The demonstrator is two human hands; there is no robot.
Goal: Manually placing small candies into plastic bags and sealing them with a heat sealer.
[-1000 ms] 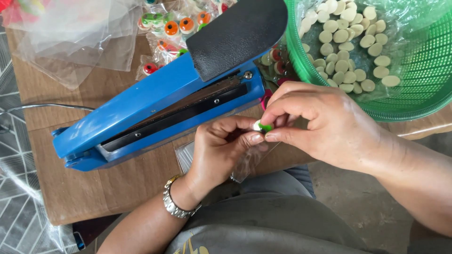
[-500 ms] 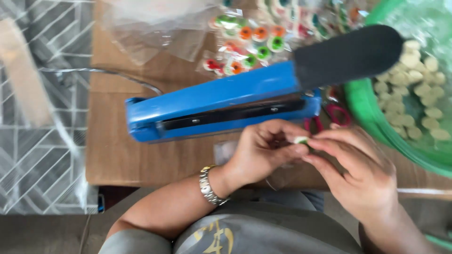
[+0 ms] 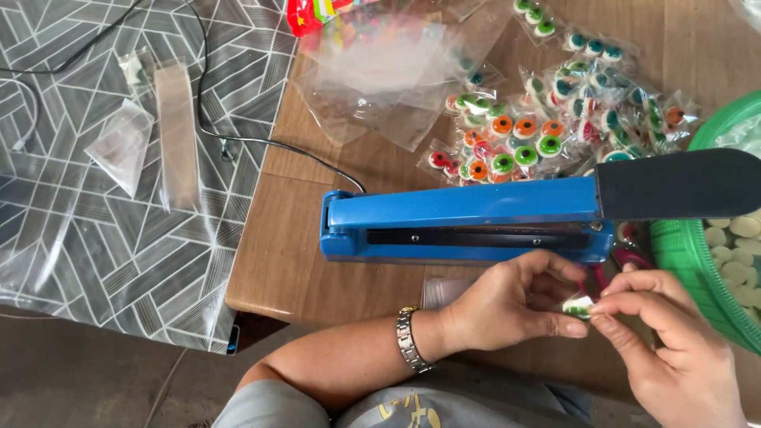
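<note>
Surface: low wooden table (image 3: 301,238), brown planks, set against a grey geometric-patterned floor mat (image 3: 87,230).
On table: blue heat sealer (image 3: 468,222) with black handle; heap of bagged colourful round candies (image 3: 547,127); loose clear plastic bags (image 3: 372,79); green basket (image 3: 697,254) at right edge.
On mat: black cable (image 3: 214,131), small clear bags (image 3: 119,147).

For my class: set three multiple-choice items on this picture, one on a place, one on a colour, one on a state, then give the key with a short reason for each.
1. Where does the green basket stand?
A. right of the sealer
B. on the tiled floor
C. left of the sealer

2. What colour is the body of the heat sealer?
A. red
B. blue
C. yellow

3. What are the hands doing?
A. resting flat
B. pressing the sealer's handle
C. pinching a small sweet

Key: A, it sits at the sealer's handle end; B, its casing is blue; C, left hand and right hand meet on the small green-and-white sweet.
</note>
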